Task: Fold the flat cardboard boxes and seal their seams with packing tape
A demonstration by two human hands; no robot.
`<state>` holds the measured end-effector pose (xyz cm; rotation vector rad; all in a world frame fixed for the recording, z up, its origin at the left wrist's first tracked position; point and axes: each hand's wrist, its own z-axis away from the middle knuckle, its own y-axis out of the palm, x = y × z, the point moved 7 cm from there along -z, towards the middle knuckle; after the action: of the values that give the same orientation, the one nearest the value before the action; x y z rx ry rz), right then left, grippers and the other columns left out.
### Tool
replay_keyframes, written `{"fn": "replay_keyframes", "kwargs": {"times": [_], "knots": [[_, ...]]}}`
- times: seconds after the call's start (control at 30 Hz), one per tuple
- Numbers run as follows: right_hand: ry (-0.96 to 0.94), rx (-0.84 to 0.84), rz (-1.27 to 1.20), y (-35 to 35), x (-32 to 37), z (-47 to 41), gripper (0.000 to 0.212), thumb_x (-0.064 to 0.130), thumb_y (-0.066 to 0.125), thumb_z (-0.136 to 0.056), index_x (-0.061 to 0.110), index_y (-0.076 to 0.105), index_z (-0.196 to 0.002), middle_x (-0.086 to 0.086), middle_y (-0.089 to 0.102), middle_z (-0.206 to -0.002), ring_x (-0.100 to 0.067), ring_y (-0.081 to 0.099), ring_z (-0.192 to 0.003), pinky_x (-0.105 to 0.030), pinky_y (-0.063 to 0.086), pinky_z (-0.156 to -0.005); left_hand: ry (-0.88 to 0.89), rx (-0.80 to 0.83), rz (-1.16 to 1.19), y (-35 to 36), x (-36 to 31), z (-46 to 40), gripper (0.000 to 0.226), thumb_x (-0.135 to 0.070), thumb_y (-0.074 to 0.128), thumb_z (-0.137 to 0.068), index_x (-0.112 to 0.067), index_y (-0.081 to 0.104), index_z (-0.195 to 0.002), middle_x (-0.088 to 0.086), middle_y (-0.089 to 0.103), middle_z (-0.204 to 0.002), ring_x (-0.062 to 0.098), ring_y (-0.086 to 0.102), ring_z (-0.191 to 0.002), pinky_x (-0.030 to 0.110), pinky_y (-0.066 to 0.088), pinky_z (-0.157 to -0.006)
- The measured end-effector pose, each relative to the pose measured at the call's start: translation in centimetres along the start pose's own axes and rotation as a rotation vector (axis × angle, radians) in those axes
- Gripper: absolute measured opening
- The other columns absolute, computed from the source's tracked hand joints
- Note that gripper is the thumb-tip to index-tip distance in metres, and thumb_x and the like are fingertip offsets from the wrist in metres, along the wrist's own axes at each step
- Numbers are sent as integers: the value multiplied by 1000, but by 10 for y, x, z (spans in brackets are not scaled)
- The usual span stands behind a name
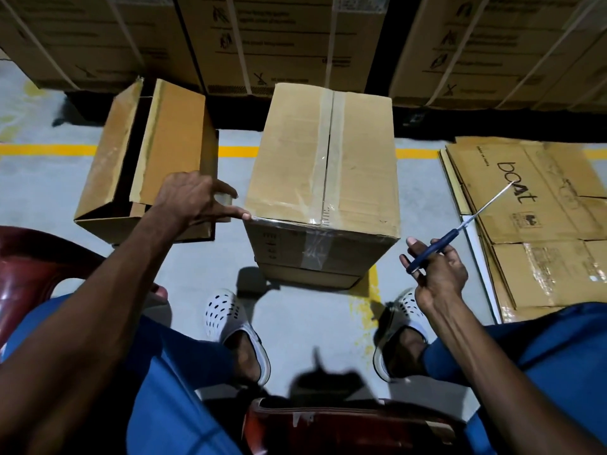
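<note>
A folded cardboard box (289, 159) stands on the floor in front of me, its top seam covered by a strip of clear tape (335, 136) that runs down the near face. My left hand (193, 198) grips a roll of clear packing tape (225, 198), and its forefinger touches the box's near left top corner. To the right of the box, my right hand (437, 267) holds blue-handled scissors (460, 229), blades pointing up and right, clear of the box.
An open box (108, 152) lies on its side at the left. Flat cardboard sheets (542, 231) are stacked on the floor at the right. Large strapped cartons (289, 41) line the back. My feet (236, 323) in white clogs and a red chair (33, 254) are near.
</note>
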<state>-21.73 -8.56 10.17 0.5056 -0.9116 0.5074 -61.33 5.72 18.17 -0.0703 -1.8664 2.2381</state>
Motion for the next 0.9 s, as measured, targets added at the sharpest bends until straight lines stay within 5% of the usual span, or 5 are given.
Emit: {"fn": "replay_keyframes", "kwargs": {"times": [0.23,0.67,0.9], "knots": [[14,-20,9,-3,-7,-3,38,-7,80,-75,14,58,-97,-7,67,-79,-13,72,-63,-37,62,-70,25,53,-4,2,-8,-4,80,-89,47,-68,-47,56,-136,11,72,-115,29,66,-101,28,38,-72],[50,-31,27,-4,-21,-23,45,-3,84,-74,11,60,-109,-10,70,-85,-14,71,-67,-38,63,-69,33,97,31,23,-7,-14,92,-94,35,-58,-52,48,-139,8,69,-123,30,64,-110,32,35,-74],[42,30,243,0,-22,-39,27,11,85,-78,13,64,-94,-15,71,-91,-23,69,-84,-55,61,-77,25,92,147,28,-7,-14,120,-105,16,-36,-50,52,-136,8,67,-130,32,62,-116,34,36,-74]]}}
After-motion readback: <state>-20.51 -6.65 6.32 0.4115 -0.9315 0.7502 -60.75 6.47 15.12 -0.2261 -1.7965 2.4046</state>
